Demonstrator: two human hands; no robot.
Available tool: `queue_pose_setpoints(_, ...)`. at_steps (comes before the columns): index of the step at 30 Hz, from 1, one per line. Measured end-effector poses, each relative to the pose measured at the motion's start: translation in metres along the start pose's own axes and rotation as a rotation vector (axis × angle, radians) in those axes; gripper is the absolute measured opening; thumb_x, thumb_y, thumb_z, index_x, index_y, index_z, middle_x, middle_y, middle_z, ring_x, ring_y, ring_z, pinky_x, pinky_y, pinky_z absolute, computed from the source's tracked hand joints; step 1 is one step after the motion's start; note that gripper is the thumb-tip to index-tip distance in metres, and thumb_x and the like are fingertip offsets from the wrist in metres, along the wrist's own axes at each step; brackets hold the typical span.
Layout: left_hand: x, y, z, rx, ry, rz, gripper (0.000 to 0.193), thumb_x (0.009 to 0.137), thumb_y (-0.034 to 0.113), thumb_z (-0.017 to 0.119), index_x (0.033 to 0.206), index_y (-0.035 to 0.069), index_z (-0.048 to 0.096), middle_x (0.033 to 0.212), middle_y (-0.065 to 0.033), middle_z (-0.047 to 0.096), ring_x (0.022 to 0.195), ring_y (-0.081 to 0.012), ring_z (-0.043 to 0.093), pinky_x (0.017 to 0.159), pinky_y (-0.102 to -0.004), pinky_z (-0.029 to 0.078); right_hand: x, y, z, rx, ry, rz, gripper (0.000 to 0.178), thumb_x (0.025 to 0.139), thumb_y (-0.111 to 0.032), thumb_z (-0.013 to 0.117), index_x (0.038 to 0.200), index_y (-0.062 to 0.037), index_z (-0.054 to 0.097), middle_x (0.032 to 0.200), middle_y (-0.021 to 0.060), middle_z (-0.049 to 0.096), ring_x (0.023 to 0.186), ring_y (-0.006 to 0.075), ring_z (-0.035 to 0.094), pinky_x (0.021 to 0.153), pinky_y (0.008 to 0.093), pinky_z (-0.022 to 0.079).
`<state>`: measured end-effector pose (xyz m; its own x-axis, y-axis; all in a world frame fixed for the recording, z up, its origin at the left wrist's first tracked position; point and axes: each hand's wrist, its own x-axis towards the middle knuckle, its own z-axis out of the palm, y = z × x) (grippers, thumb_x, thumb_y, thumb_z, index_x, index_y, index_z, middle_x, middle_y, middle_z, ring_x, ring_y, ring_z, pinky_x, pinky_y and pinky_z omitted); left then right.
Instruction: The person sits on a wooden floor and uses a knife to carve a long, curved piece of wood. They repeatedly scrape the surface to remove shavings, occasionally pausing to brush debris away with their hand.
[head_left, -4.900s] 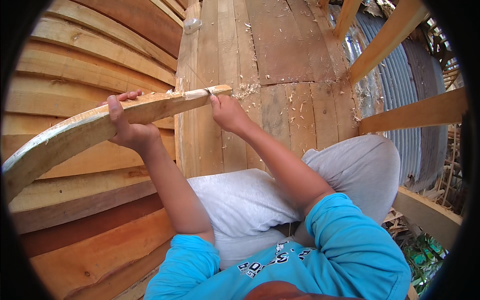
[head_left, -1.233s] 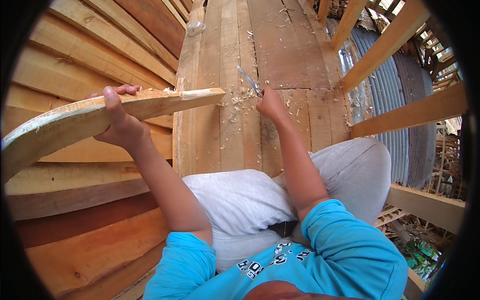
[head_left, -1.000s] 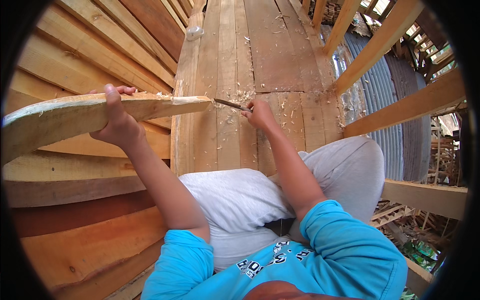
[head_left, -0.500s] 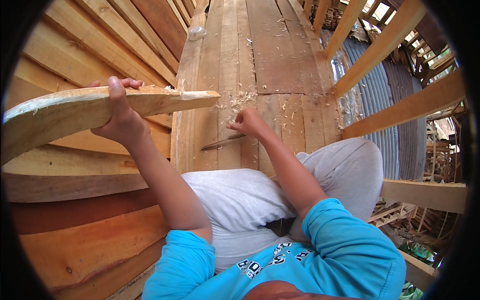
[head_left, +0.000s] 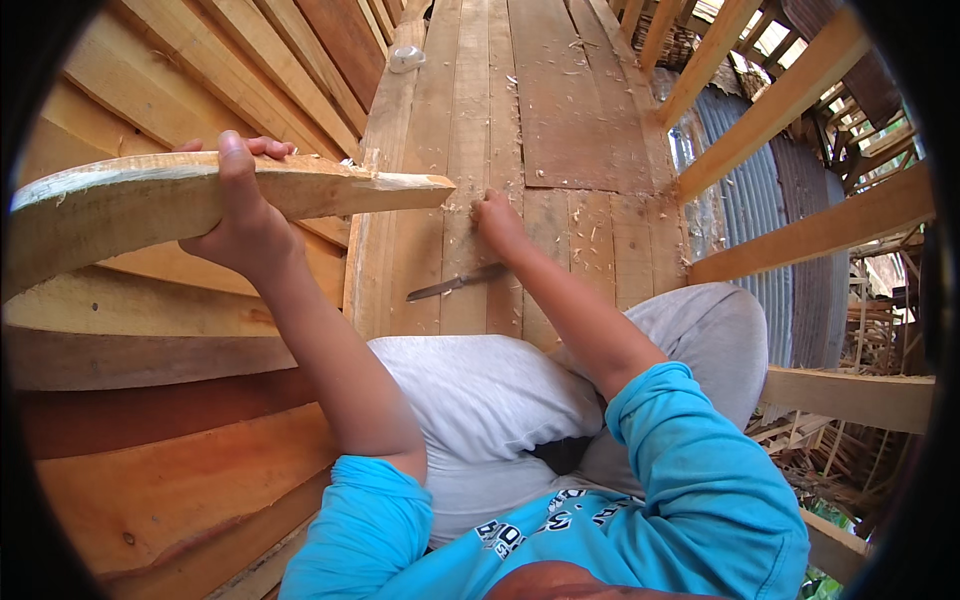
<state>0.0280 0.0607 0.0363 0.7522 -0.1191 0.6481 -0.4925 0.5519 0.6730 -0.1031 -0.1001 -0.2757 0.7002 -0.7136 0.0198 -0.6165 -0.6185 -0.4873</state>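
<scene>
My left hand (head_left: pixel 245 205) is wrapped around a long, curved piece of wood (head_left: pixel 110 205), thumb over its upper edge. The pale, cut upper edge faces up, and the narrow notched end points right over the floorboards. Just right of that end is my right hand (head_left: pixel 498 225), low over the boards with its fingers curled closed. Whatever those fingers hold, if anything, is hidden. A knife (head_left: pixel 440 288) lies on the boards nearer me, its blade toward the left and its dark handle partly under my right forearm.
Wood shavings (head_left: pixel 590 235) are scattered over the plank floor (head_left: pixel 470 100). A small clear plastic item (head_left: pixel 407 58) sits at the far left edge. Stacked boards (head_left: pixel 150 90) line the left. Wooden rails (head_left: pixel 820 225) and corrugated metal sheets (head_left: pixel 745 170) are on the right.
My right hand has moved slightly farther from me, away from the knife, and its fingers have curled in. The curved wood has risen a little. The knife stays on the boards.
</scene>
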Motion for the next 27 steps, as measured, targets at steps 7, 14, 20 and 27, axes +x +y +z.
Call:
queue_pose_setpoints(7, -0.007, 0.002, -0.002, 0.004, -0.005, -0.016, 0.039, 0.080, 0.008, 0.070, 0.110, -0.002, 0.047, 0.068, -0.0150, 0.061, 0.061, -0.0236, 0.063, 0.068, -0.0428, 0.059, 0.002, 0.017, -0.036, -0.232, -0.163, -0.188, 0.012, 0.085, -0.005, 0.056, 0.085, -0.0009, 0.067, 0.100, 0.0176, 0.063, 0.104, 0.0330, 0.060, 0.082, 0.0422, 0.055)
queue_pose_setpoints(14, -0.005, 0.008, -0.005, -0.008, -0.051, -0.001, 0.039, 0.081, 0.008, 0.071, 0.110, -0.002, 0.047, 0.069, -0.0168, 0.062, 0.062, -0.0242, 0.063, 0.070, -0.0424, 0.058, -0.011, 0.069, -0.193, -0.371, -0.196, -0.911, 0.009, 0.082, -0.005, 0.059, 0.087, -0.0045, 0.066, 0.093, 0.0107, 0.065, 0.095, 0.0276, 0.063, 0.078, 0.0393, 0.054)
queue_pose_setpoints(20, -0.009, 0.012, 0.000, -0.060, -0.050, -0.025, 0.039, 0.080, 0.005, 0.071, 0.109, -0.002, 0.047, 0.070, -0.0171, 0.063, 0.064, -0.0244, 0.063, 0.071, -0.0423, 0.057, -0.044, 0.144, -0.316, -1.044, -0.633, 0.013, 0.017, 0.075, -0.014, 0.077, 0.090, -0.0052, 0.075, 0.086, 0.0175, 0.072, 0.085, 0.0315, 0.070, 0.072, 0.0408, 0.055)
queue_pose_setpoints(27, -0.008, 0.020, 0.001, -0.100, -0.067, -0.027, 0.037, 0.080, 0.004, 0.071, 0.108, -0.002, 0.048, 0.070, -0.0168, 0.062, 0.064, -0.0238, 0.063, 0.072, -0.0430, 0.058, -0.044, 0.153, -0.329, -0.906, -0.549, -0.239, 0.017, 0.079, -0.017, 0.066, 0.075, -0.0010, 0.072, 0.077, 0.0156, 0.070, 0.076, 0.0344, 0.069, 0.069, 0.0426, 0.054)
